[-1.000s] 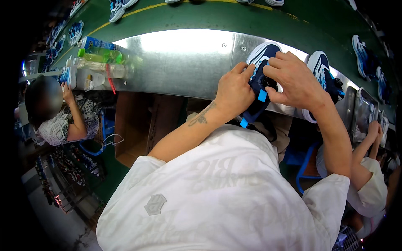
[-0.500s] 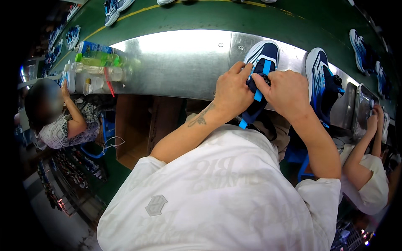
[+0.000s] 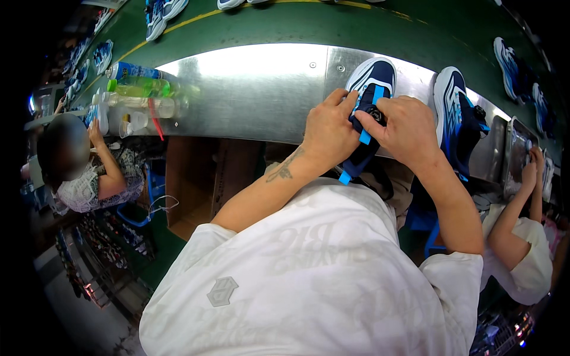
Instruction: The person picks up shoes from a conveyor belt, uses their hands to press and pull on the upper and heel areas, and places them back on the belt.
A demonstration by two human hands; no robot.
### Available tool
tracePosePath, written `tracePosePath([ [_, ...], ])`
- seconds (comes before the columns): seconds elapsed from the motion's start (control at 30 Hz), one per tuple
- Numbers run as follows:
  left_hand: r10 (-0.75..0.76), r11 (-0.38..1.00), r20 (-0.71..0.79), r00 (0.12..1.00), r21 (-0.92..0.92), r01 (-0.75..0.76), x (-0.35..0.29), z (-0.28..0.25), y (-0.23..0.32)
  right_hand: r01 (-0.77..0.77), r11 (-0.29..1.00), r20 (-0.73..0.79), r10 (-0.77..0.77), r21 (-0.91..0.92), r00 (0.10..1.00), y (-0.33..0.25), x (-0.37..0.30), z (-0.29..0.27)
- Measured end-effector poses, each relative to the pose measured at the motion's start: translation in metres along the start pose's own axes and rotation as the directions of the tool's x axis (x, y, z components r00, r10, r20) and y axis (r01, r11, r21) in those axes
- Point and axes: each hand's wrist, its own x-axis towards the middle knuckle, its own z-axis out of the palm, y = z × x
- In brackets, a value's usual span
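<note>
A navy and white sneaker [image 3: 380,70] with bright blue straps lies toe away from me on the steel bench. My left hand [image 3: 328,126] is closed round its left side, fingertips on the upper. With thumb and fingers, my right hand [image 3: 411,129] grips at the round black dial [image 3: 374,114] on the sneaker's tongue; the dial shows partly between them. The heel end points at my shirt, with a blue pull loop sticking out. To the right stands a second sneaker [image 3: 451,115] of the same kind, with its own black dial, untouched.
Several bottles [image 3: 139,88] and a red strip [image 3: 156,121] stand at the steel bench's [image 3: 255,89] left end. Beyond runs a green belt [image 3: 267,26] carrying more sneakers. People work at both sides. A metal tray [image 3: 512,151] sits right; a cardboard box [image 3: 189,178] is below the bench.
My right thumb and fingers have shifted slightly at the dial, leaving more of it showing. My left hand stays put. Sneakers on the green belt have slid a little to the left.
</note>
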Motion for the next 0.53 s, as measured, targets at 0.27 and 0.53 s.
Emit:
tracePosePath([
  [0.27,0.021,0.999,-0.035,0.999,-0.034,-0.022,0.001,0.0,0.002,0.292,0.953,-0.061,-0.287,0.085,0.956,-0.001,-0.011,-0.011],
  [0.53,-0.072,0.99,0.065,0.995,-0.113,0.079,0.018,-0.036,-0.005,0.281,0.959,-0.114,-0.277,0.027,0.954,0.002,-0.014,-0.034],
])
